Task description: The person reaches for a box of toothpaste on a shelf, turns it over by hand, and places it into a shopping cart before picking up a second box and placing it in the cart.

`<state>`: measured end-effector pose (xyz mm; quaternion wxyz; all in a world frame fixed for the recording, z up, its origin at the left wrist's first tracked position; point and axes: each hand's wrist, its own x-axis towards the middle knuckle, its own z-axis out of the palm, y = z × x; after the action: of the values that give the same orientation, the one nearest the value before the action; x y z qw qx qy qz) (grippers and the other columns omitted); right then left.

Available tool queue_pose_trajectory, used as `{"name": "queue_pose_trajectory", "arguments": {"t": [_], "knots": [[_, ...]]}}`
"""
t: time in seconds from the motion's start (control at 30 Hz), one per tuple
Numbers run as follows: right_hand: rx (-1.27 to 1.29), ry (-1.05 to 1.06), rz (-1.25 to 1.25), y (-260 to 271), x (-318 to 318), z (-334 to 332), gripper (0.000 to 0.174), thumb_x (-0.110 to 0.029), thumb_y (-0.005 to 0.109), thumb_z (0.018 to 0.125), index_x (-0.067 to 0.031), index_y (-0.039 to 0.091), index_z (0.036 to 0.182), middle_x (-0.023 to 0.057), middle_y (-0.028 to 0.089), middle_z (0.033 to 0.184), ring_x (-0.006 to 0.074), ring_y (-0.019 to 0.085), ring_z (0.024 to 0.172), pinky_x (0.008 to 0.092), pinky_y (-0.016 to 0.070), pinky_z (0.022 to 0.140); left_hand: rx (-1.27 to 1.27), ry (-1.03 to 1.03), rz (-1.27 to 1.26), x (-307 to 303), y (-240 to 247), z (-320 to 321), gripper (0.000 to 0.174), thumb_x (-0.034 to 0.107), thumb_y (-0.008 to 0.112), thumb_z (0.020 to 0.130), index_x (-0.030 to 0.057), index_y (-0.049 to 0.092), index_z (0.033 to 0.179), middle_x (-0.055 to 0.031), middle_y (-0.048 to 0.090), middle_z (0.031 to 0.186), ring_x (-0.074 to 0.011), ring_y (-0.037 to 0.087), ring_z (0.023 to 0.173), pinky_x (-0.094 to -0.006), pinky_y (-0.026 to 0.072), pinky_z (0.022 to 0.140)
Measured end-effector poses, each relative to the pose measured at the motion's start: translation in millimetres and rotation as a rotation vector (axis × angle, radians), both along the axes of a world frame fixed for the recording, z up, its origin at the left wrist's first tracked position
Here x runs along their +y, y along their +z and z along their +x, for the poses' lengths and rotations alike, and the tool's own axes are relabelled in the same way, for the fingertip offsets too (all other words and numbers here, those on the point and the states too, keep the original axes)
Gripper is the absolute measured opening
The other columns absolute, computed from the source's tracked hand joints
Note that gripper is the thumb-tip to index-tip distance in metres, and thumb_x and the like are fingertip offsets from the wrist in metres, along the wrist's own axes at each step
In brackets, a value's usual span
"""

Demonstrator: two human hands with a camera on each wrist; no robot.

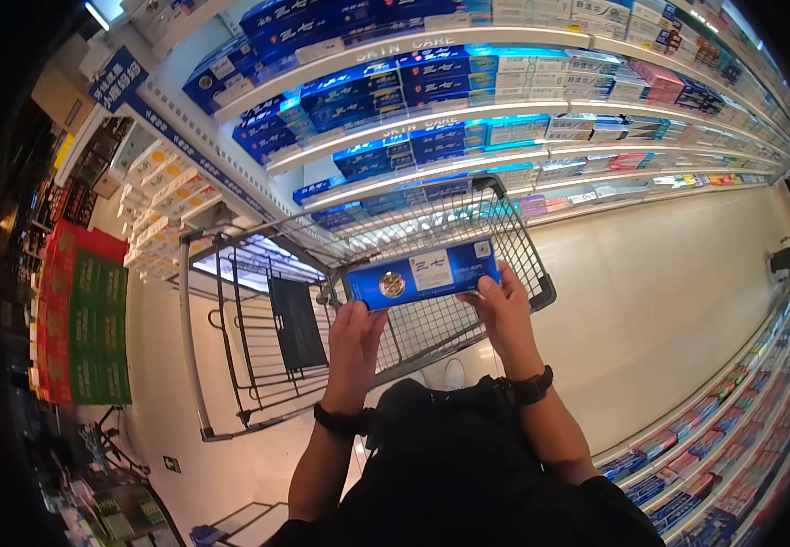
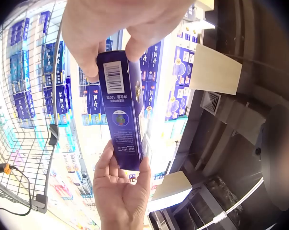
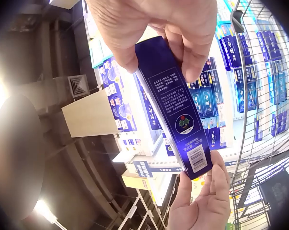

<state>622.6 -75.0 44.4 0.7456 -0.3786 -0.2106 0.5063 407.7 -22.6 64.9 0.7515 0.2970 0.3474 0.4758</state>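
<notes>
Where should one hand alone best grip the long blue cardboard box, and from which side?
Grip the long blue cardboard box at its middle, with thumb opposite the other digits across the narrow width, probably coming from the near long edge. It is slim and held level; the left hand and right hand pinch only its short ends, leaving the middle bare.

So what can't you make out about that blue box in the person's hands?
- Head view: the blue box hides most fingers of the left hand and right hand.
- Wrist views: the box's back print is too small to read.
- Head view: box and hands cover part of the cart inside.
</notes>
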Motion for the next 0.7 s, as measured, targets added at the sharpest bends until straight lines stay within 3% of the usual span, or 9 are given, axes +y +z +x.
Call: {"name": "queue_pose_trajectory", "arguments": {"t": [0.17,0.3,0.43,0.57,0.7], "knots": [[0.006,0.005,-0.028,-4,16,-4,0.037,-0.021,0.067,0.089,-0.0007,0.053,0.116,0.0071,0.065,0.101,0.0164,0.065,0.092,0.0339,0.0549,0.083,-0.018,-0.044,-0.063,0,-16,-7,0.021,0.011,0.057,0.095,-0.0004,0.051,0.112,-0.0109,0.06,0.113,-0.0186,0.059,0.109,-0.0311,0.0441,0.102],[0.073,0.081,-0.123,-16,38,-24,0.034,-0.022,0.066,0.09,-0.003,0.053,0.115,0.007,0.064,0.104,0.0162,0.063,0.096,0.0336,0.0542,0.083,0.11,-0.059,-0.123,1,-19,-21,0.03,0.012,0.055,0.096,-0.0021,0.044,0.12,-0.0159,0.058,0.116,-0.0261,0.056,0.116,-0.0327,0.0448,0.101],[0.136,0.223,-0.214,-38,63,-58,0.034,-0.019,0.065,0.09,-0.0044,0.052,0.118,0.0064,0.063,0.106,0.0153,0.062,0.098,0.0352,0.0516,0.088,0.15,-0.051,-0.123,9,-38,-43,0.031,0.013,0.062,0.092,-0.0012,0.046,0.115,-0.0143,0.061,0.111,-0.021,0.059,0.108,-0.032,0.0458,0.097],[0.075,0.375,-0.346,-60,100,-101,0.042,-0.02,0.067,0.089,-0.0033,0.048,0.122,0.0056,0.063,0.103,0.015,0.062,0.097,0.0355,0.0517,0.085,0.466,-0.246,-0.12,26,-73,-92,0.038,0.019,0.068,0.088,-0.0003,0.049,0.115,-0.0137,0.061,0.112,-0.016,0.058,0.103,-0.0295,0.0464,0.09],[-0.203,0.59,-0.54,-108,156,-128,0.057,-0.023,0.072,0.084,0.0005,0.042,0.127,0.0109,0.063,0.104,0.0166,0.063,0.094,0.0305,0.0529,0.077,0.508,-0.053,-0.039,49,-55,-160,0.04,0.014,0.064,0.09,-0.0008,0.047,0.123,-0.0136,0.06,0.116,-0.0186,0.058,0.106,-0.0303,0.0459,0.092]]}}
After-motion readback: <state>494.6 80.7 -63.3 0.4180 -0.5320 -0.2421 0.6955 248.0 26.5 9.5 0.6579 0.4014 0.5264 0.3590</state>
